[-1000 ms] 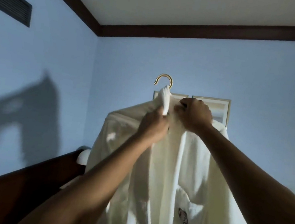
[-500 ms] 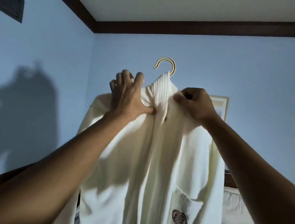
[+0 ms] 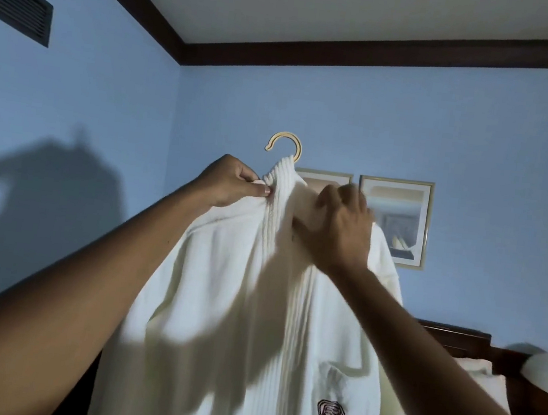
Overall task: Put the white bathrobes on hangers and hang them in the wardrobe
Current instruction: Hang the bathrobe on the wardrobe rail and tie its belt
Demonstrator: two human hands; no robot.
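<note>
We hold the white bathrobe (image 3: 246,307) raised in front of us, draped on a hanger whose tan hook (image 3: 285,144) projects above the ribbed collar. Our left hand (image 3: 230,184) pinches the collar's left edge between thumb and curled fingers. Our right hand (image 3: 339,229) lies against the robe's right shoulder, fingers bent into the fabric; the hand is blurred, so we cannot tell whether it grips or only presses. The robe's chest pocket with a dark embroidered emblem (image 3: 331,414) hangs at lower right. Behind the robe stands a blue wall with two framed pictures (image 3: 393,220), a dark vent (image 3: 14,6) at upper left, and a dark headboard (image 3: 457,336) at right.
</note>
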